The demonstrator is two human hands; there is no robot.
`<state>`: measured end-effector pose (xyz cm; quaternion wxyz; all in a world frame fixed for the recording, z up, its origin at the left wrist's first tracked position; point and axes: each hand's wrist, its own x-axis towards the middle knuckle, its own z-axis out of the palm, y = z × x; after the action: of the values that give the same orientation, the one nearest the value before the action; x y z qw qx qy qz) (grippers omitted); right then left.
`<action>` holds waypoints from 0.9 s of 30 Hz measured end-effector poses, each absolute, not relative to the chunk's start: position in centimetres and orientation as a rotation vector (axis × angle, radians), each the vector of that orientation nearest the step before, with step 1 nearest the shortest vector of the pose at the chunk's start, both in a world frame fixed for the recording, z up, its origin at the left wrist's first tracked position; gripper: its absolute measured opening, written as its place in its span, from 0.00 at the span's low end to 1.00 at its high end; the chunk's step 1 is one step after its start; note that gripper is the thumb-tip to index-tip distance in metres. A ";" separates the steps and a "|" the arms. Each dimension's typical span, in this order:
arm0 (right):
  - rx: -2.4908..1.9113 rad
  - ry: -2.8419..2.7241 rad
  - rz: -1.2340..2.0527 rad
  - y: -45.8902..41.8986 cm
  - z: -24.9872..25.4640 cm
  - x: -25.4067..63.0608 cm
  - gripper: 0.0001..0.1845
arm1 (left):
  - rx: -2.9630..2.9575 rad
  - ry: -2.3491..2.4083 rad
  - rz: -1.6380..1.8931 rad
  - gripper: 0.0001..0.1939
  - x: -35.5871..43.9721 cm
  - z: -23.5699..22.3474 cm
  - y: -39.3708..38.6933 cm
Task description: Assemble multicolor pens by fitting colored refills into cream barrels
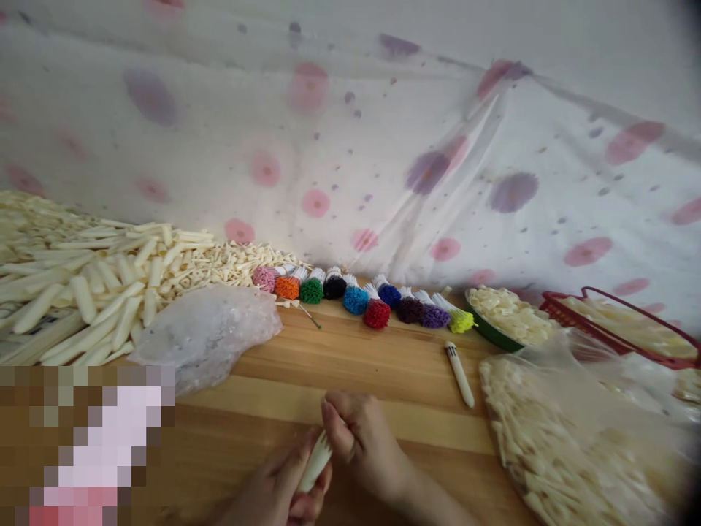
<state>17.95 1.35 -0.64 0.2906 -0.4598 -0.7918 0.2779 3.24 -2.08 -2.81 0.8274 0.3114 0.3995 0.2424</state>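
Observation:
At the front of the wooden table, my left hand (282, 478) is closed around a cream-white pen barrel (316, 464) with slots near its upper end. My right hand (364, 438) has its thumb and curled fingers closed at that upper end, covering the tip. Whether a smaller part sits in the right fingers is hidden. To the right lies a cream multicolour pen (458, 374) with a dark-marked top. Bundles of pen refills with coloured ends stand in a row behind, among them red (377, 313), green (312, 289) and yellow (461, 320).
Cream pen barrels (109, 292) are heaped at left, beside a crumpled plastic bag (211, 332). A loose green-ended refill (311, 317) lies near the row. At right are a green bowl (496, 334), a red basket (564, 307) and a clear bag of cream parts (569, 431).

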 end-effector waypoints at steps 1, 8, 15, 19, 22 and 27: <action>-1.247 -2.123 0.720 1.3 -0.5 18.0 0.20 | 0.694 0.886 0.547 0.22 3.0 -3.3 -2.2; -1.319 -2.165 0.594 1.2 -0.3 17.9 0.17 | 0.949 1.112 0.976 0.18 1.6 -6.8 -2.7; -1.344 -2.203 0.549 1.4 -0.7 17.9 0.16 | 0.984 1.137 1.067 0.11 2.7 -7.0 -2.3; -1.284 -2.231 0.658 1.0 -0.9 17.8 0.18 | 0.809 1.036 0.774 0.21 3.5 -4.7 -1.6; -1.215 -2.103 0.957 1.1 -1.2 17.8 0.25 | 0.711 0.961 0.620 0.28 3.7 -3.3 -1.0; -1.423 -1.903 0.884 4.3 -2.5 18.5 0.18 | 0.633 0.872 0.705 0.27 2.6 -2.5 0.0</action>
<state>18.49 4.34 -2.52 0.2988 -0.5357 -0.7163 0.3327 2.62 -0.04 -2.54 0.7997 0.2953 0.4064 0.3288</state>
